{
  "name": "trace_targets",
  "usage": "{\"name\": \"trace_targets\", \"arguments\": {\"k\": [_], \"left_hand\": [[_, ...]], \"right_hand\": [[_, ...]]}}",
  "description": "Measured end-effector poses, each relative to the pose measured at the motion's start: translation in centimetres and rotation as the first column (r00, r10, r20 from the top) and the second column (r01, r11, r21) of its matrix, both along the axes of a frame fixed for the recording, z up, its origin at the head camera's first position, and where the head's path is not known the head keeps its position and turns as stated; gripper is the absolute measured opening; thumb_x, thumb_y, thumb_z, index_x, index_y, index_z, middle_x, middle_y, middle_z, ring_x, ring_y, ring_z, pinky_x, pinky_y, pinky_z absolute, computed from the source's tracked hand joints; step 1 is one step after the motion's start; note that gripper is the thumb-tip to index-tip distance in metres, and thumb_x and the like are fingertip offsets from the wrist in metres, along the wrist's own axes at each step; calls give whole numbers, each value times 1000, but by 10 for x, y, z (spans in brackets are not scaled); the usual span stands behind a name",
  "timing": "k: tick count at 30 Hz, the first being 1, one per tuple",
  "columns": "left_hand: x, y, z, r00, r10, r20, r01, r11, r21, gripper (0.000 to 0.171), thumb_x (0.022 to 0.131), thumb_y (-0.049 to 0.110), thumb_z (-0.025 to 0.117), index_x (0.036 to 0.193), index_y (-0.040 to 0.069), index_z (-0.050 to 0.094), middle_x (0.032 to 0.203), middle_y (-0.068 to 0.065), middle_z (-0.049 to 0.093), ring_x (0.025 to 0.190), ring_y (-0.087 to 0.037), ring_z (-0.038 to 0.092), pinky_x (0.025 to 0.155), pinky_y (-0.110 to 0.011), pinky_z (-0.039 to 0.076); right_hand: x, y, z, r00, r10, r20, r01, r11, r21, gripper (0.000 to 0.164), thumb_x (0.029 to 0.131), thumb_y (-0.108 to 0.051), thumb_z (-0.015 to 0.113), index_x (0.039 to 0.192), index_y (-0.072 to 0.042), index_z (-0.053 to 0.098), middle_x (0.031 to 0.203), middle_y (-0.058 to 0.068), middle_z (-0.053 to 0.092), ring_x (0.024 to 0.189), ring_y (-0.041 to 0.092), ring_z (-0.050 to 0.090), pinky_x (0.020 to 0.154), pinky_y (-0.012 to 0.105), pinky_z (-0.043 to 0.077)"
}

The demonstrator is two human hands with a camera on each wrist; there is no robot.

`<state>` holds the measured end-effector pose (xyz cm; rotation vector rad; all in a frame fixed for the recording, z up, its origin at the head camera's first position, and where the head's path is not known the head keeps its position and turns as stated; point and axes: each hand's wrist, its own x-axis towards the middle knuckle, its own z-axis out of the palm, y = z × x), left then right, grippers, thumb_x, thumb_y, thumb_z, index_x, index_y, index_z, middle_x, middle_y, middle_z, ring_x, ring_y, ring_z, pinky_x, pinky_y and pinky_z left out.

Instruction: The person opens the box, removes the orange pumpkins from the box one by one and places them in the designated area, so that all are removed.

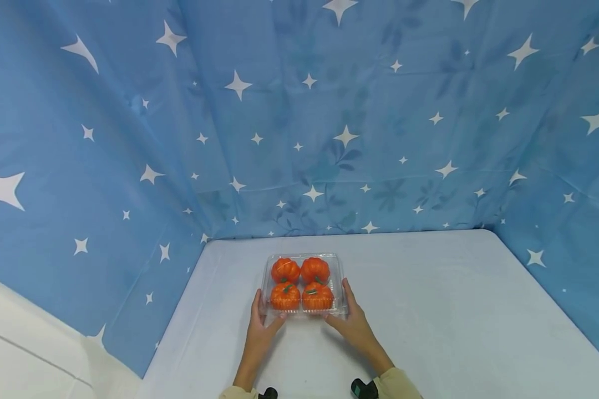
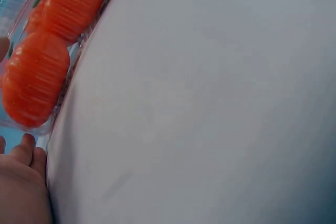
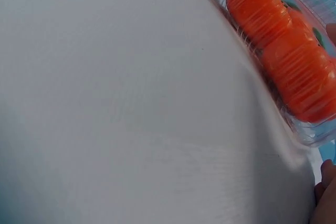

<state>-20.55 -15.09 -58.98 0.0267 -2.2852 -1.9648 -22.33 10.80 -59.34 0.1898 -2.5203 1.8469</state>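
A clear plastic clamshell box (image 1: 303,312) lies on the white table, holding several small orange pumpkins (image 1: 285,297) with green stems. My left hand (image 1: 260,332) grips its near left corner, fingers along the side and thumb at the front edge. At the near right corner my right hand (image 1: 356,330) holds it in mirror fashion. Ribbed pumpkins (image 2: 37,77) show through the box wall in the left wrist view, where only part of the left hand appears. In the right wrist view the box (image 3: 310,135) is at the upper right, with right-hand fingers (image 3: 326,174) below its corner.
The white tabletop (image 1: 429,310) extends around the box, widest toward the right. Blue curtains (image 1: 379,111) with white stars stand behind the table and along both sides. Dark wrist devices (image 1: 364,389) sit at the cuffs of the light sleeves (image 1: 396,383).
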Motion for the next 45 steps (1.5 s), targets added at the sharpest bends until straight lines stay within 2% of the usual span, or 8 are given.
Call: {"name": "trace_targets", "arguments": {"k": [8, 21, 25, 28, 32, 36, 39, 45], "left_hand": [[5, 9, -5, 992, 120, -49, -119, 993, 26, 81, 103, 16, 73, 169, 2, 27, 172, -27, 24, 155, -48, 30, 122, -57, 31], [6, 17, -10, 945, 302, -125, -296, 953, 62, 49, 110, 6, 59, 157, -1, 51, 162, -14, 48, 151, -27, 41, 106, -10, 39], [5, 18, -10, 937, 326, -123, -323, 945, 40, 52, 110, 12, 62, 159, 3, 49, 163, -11, 48, 105, -13, 65, 80, -6, 46], [5, 18, -12, 942, 307, -137, -307, 952, 20, 56, 110, 14, 62, 163, 5, 45, 166, -10, 44, 69, -7, 44, 60, -16, 41], [3, 20, -13, 953, 255, -161, -258, 966, 1, 58, 110, 11, 60, 165, 7, 42, 171, -9, 37, 64, -7, 42, 57, -19, 41], [3, 23, -13, 957, 225, -182, -239, 969, -58, 64, 108, 14, 65, 165, 5, 38, 174, -9, 31, 102, -13, 64, 86, -22, 56], [3, 25, -14, 958, 212, -194, -232, 969, -86, 74, 104, 17, 72, 165, 3, 33, 176, -8, 25, 141, -28, 53, 111, -39, 51], [5, 26, -16, 959, 211, -187, -233, 967, -101, 82, 101, 19, 76, 166, 6, 29, 177, -4, 23, 148, -36, 45, 113, -51, 48]], "right_hand": [[-1, -3, 3, 1000, -14, 4, 14, 1000, 2, 109, 93, -35, 82, 173, -9, 13, 176, 22, 18, 158, 49, 22, 118, 72, 28], [1, -2, 7, 999, -3, 40, 5, 999, -39, 108, 94, -32, 81, 173, -10, 12, 176, 24, 14, 158, 51, 16, 118, 74, 24], [3, -9, 3, 999, -45, 6, 46, 995, -88, 109, 92, -24, 83, 173, -9, 12, 176, 23, 14, 159, 51, 14, 120, 74, 21], [8, -19, -2, 992, -124, -24, 120, 984, -131, 110, 90, -21, 86, 172, -7, 15, 178, 20, 10, 160, 48, 11, 122, 71, 18], [15, -34, -4, 973, -223, -66, 207, 960, -187, 112, 89, -21, 89, 170, -2, 14, 178, 19, -2, 161, 48, 8, 123, 72, 17], [17, -48, -4, 958, -277, -69, 253, 937, -240, 119, 87, -18, 91, 170, -3, 7, 177, 19, -10, 161, 48, 5, 123, 72, 17], [17, -56, -4, 952, -300, -64, 271, 920, -281, 126, 84, -15, 92, 171, -4, 1, 176, 21, -12, 161, 46, 1, 124, 72, 14], [19, -63, -3, 947, -315, -57, 281, 903, -326, 130, 83, -11, 92, 170, -4, -4, 176, 22, -9, 162, 42, -1, 125, 69, 9]]}}
